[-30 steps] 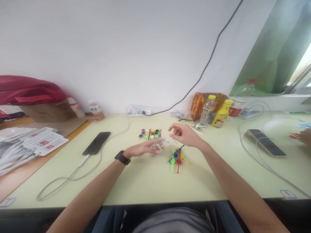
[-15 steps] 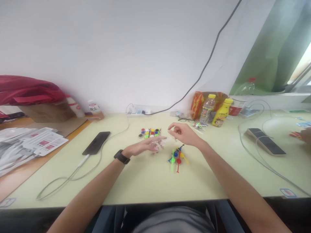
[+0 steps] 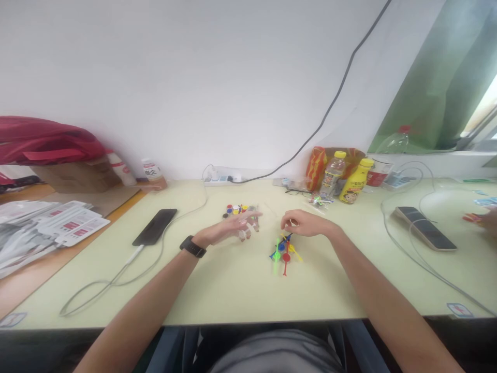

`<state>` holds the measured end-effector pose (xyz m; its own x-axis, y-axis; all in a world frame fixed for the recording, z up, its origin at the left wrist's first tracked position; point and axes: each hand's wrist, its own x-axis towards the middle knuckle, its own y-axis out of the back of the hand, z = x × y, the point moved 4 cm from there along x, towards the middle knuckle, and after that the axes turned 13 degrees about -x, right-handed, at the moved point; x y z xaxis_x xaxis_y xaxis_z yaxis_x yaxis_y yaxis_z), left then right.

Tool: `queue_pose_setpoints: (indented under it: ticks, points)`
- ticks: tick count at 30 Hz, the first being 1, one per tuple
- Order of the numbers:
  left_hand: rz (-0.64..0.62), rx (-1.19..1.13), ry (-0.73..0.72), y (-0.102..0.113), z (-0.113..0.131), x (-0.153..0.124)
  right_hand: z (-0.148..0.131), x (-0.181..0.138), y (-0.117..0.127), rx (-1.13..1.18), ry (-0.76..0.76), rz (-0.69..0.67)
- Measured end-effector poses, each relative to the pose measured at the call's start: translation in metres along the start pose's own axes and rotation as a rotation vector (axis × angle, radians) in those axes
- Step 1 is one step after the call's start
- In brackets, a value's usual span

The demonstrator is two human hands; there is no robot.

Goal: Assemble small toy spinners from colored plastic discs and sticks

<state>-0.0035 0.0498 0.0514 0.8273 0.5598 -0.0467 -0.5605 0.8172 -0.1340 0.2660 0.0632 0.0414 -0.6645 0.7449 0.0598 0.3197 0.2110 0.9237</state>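
My left hand (image 3: 235, 224), with a black watch at the wrist, is turned partly palm up. Its fingers are bent around small whitish, see-through pieces (image 3: 252, 227), too blurred to name. Just behind it are small round pieces (image 3: 235, 209) in red, blue, white, yellow and black, partly covered by the fingers. My right hand (image 3: 305, 223) is closed, thumb and fingertips together; I cannot make out anything between them. Right below those fingertips is a pile of arrow-shaped plastic pieces (image 3: 286, 256) in red, green, blue and yellow.
A phone (image 3: 155, 227) on a looped cable lies to the left. Two yellow-capped bottles, one clear (image 3: 333, 173) and one yellow (image 3: 355, 181), stand at the back right. A dark-topped wedge-shaped device (image 3: 425, 228) and another person's hand (image 3: 488, 217) are farther right.
My right hand has come down and right, to just above the arrow pile. My left hand has shifted slightly left, still around the whitish pieces.
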Motion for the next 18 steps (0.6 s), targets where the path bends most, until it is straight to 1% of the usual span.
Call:
queue_pose_setpoints:
  ticks: [4,8,14,18]
  points:
    - [-0.022,-0.017,0.01,-0.001,0.001,0.0,0.002,-0.008,0.006,0.007,0.003,-0.035]
    - [-0.023,-0.011,0.001,-0.002,0.002,0.001,-0.013,-0.008,0.01,0.051,0.076,-0.023]
    - [-0.019,-0.034,-0.018,-0.002,0.001,0.001,-0.056,-0.003,-0.01,0.059,0.262,-0.115]
    - [-0.021,-0.044,-0.014,0.0,0.0,0.0,-0.07,-0.003,-0.022,0.027,0.306,-0.16]
